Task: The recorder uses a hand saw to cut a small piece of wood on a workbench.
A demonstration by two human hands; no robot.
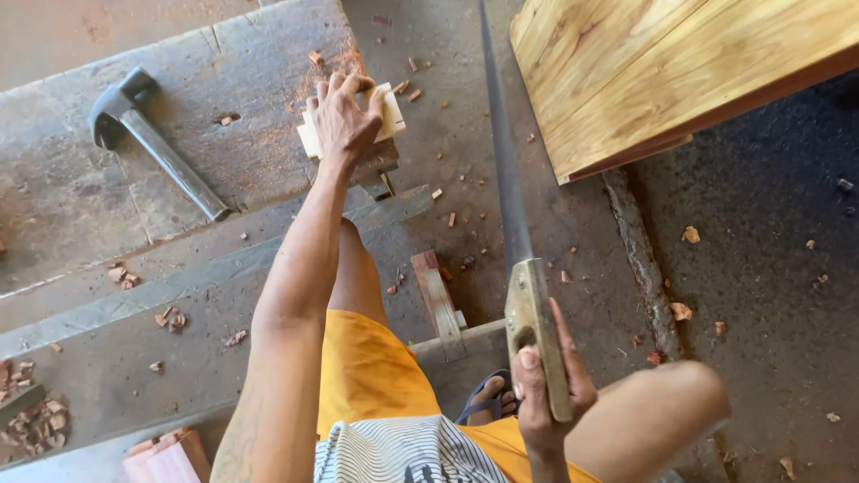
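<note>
Grey, worn wood forms the worktop (80, 192), dusted with reddish sawdust and chips. Beyond its right edge a pale yellow panel (662, 72) fills the far right corner of the view above the concrete floor (769, 268). A long handsaw (506, 179) runs away from the person past the worktop's right edge; the right hand (541, 394) has its fingers wrapped around the saw's wooden handle. A dark hammer (152, 139) lies on the worktop towards its far left. Near the right edge, the left hand (344, 116) presses down on a small pale wood block (392, 112), fingers spread and curled over its top.
</note>
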